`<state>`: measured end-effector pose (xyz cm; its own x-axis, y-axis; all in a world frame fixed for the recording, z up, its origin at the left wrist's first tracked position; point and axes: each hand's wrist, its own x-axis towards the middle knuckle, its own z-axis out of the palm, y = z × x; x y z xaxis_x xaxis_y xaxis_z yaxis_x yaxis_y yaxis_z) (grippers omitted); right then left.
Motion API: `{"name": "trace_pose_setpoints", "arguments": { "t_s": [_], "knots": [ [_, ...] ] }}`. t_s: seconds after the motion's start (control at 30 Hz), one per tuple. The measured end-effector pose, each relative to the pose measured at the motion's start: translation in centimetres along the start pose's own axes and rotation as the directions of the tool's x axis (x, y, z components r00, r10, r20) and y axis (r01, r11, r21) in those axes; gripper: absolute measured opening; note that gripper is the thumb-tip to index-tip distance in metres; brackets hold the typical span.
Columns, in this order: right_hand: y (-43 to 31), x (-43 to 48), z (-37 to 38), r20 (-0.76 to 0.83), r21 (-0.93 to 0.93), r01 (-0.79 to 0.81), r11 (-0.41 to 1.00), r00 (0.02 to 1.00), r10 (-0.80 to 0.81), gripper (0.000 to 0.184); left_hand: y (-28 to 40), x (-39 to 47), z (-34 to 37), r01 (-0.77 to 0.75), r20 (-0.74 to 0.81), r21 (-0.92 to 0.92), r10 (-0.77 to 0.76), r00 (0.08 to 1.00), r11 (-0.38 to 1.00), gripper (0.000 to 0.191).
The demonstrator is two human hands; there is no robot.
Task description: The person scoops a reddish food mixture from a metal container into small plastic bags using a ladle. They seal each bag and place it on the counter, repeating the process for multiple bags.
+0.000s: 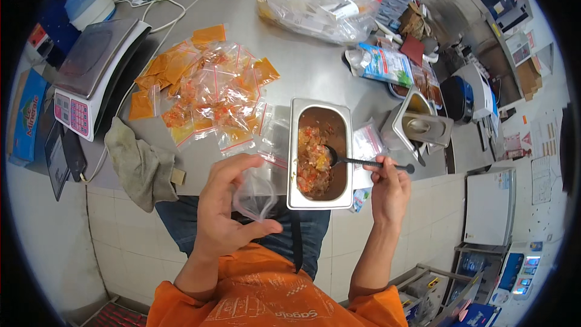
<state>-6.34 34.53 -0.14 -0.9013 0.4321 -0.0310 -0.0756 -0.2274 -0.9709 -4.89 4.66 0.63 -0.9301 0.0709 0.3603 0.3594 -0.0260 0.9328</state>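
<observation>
My left hand point(222, 209) holds a small clear zip bag point(255, 197), its mouth spread between thumb and fingers. In my right hand point(391, 186) is the handle of a black spoon point(363, 162). Its bowl rests in a chunky red and orange chopped relish point(313, 163). The relish fills the left side of a steel food pan point(320, 205) at the table's front edge. Several filled zip bags point(218, 91) lie heaped beyond my left hand, some with relish and some with an orange sauce or powder. Flat clear zip bags point(368, 141) lie right of the pan.
A digital scale point(95, 68) stands at the left, with a grey cloth point(140, 163) near the table edge. A large clear plastic bag point(322, 0) sits at the back of the steel table point(227, 9). Another steel container point(408, 118) and a blue-white pouch point(386, 63) are at the right.
</observation>
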Motion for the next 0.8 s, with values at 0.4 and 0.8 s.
{"name": "trace_pose_setpoints", "arguments": {
  "t_s": [0.4,0.8],
  "knots": [
    [-5.1,-3.3,2.0,-0.192,0.003,0.482,0.876,0.86,-0.472,0.027,0.8,6.7,7.6,-0.061,0.062,0.205,0.049,0.997,0.977,0.074],
    [-3.1,-7.5,3.6,0.42,-0.652,0.756,0.057,0.422,-0.803,0.013,0.7,7.1,8.8,-0.07,0.036,0.264,0.063,0.997,0.962,0.092]
  ]
}}
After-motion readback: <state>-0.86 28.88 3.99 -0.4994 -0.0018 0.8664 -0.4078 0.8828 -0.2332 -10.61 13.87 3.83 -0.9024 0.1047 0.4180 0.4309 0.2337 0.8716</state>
